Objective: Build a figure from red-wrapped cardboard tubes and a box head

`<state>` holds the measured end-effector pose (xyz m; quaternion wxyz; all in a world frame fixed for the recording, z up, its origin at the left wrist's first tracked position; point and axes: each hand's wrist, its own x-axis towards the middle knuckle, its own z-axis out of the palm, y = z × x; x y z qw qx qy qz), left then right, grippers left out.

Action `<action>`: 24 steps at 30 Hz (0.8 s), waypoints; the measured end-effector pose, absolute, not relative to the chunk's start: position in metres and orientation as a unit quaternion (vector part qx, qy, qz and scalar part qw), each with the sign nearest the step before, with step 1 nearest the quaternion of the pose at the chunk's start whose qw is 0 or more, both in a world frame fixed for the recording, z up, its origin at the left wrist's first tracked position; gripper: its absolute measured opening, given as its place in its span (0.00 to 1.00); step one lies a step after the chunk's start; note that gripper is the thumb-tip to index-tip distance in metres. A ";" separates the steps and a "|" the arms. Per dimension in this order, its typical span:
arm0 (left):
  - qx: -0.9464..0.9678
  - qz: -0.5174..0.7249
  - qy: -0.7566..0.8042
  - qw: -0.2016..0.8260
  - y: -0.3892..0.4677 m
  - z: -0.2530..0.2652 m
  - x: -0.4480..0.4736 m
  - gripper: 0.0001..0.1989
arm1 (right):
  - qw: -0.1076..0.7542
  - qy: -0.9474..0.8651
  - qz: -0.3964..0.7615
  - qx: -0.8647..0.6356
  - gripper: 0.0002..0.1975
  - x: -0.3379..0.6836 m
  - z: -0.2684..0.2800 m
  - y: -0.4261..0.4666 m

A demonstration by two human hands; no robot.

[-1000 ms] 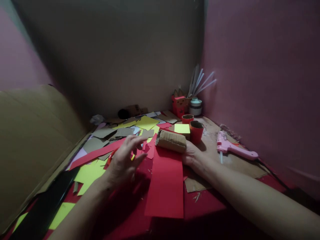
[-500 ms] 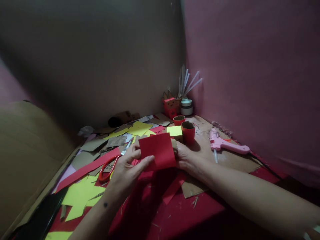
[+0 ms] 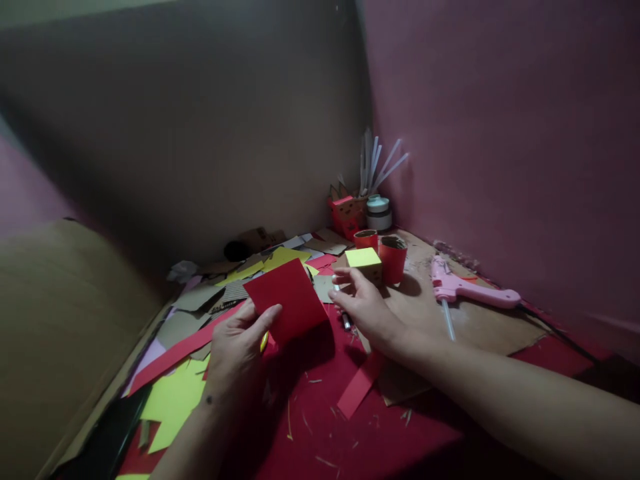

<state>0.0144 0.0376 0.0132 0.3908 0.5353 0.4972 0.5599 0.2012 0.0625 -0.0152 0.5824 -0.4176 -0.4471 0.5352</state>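
Note:
My left hand [image 3: 240,350] pinches a square of red paper [image 3: 287,300] near its left edge, thumb on top, and holds it tilted above the red tabletop [image 3: 310,427]. To the right of the paper, my right hand [image 3: 367,310] has its thumb and fingers curled around what looks like a slim pen [image 3: 345,321]. Its silvery end points down, and the fingers hide part of it. Just behind that hand is a small cardboard box with a yellow top [image 3: 363,257]. A red paper strip [image 3: 359,387] lies below my right wrist.
Two red-wrapped tubes [image 3: 393,260] stand behind the box. On cardboard at right lies a pink glue gun [image 3: 470,290], its cord trailing right. Yellow paper scraps [image 3: 173,397] and cardboard pieces [image 3: 200,298] cover the left side. A lidded jar [image 3: 379,212] stands in the back corner.
My right hand has come out from behind the red paper and now shows beside it with the pen. The paper has shifted left and turned in my left hand. The view has moved slightly.

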 end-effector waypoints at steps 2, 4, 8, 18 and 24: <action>0.537 0.568 0.488 0.388 0.040 0.011 0.010 0.15 | 0.593 -0.515 0.454 -0.420 0.15 0.202 -0.015 0.060; 0.553 0.570 0.478 0.376 0.041 0.008 0.008 0.15 | 0.593 -0.571 0.421 -0.381 0.11 0.201 -0.013 0.056; 0.606 0.557 0.452 0.344 0.041 0.005 0.008 0.13 | 0.541 -0.574 0.526 -0.319 0.14 0.201 -0.010 0.053; 0.685 0.483 0.461 0.293 0.034 0.014 0.008 0.06 | 0.522 -0.539 0.619 -0.233 0.10 0.213 0.004 0.049; 0.686 0.490 0.477 0.248 0.029 0.014 0.018 0.05 | 0.540 -0.517 0.640 -0.176 0.12 0.207 -0.002 0.051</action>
